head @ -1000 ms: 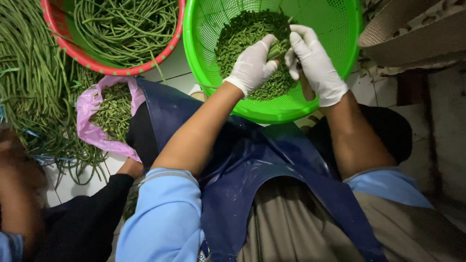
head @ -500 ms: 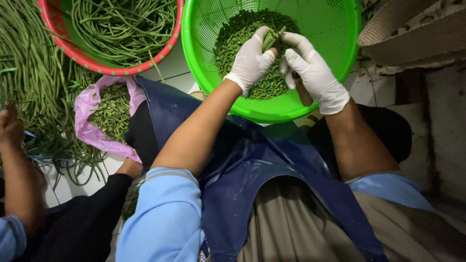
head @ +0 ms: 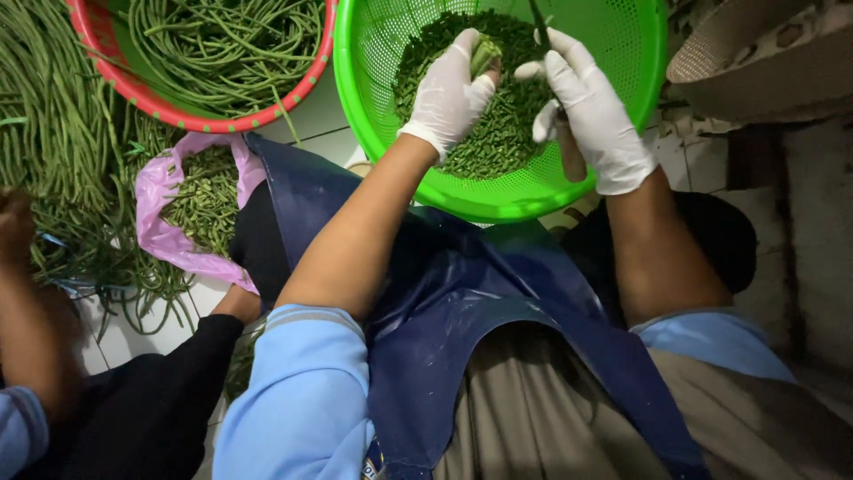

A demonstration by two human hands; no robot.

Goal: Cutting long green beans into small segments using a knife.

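Observation:
My left hand [head: 447, 96], in a white glove, is closed around a short bundle of green long beans [head: 484, 55] over a bright green colander [head: 498, 209]. My right hand [head: 593, 114], also gloved, grips a knife with a wooden handle [head: 569, 156]; its dark blade points up beside the bundle. Chopped bean pieces [head: 502, 133] fill the middle of the colander under both hands. A dark blue apron covers my lap below.
A red basket [head: 178, 111] of whole long beans stands at the top left. A pink plastic bag [head: 164, 236] with beans lies beside it, and loose long beans [head: 53, 133] cover the floor at left. Another person's arm [head: 31, 329] is at the left edge. A woven basket [head: 755, 53] sits top right.
Both my hands have shifted slightly further over the colander, still on the bundle and the knife. The other person's hand at left has moved up a little.

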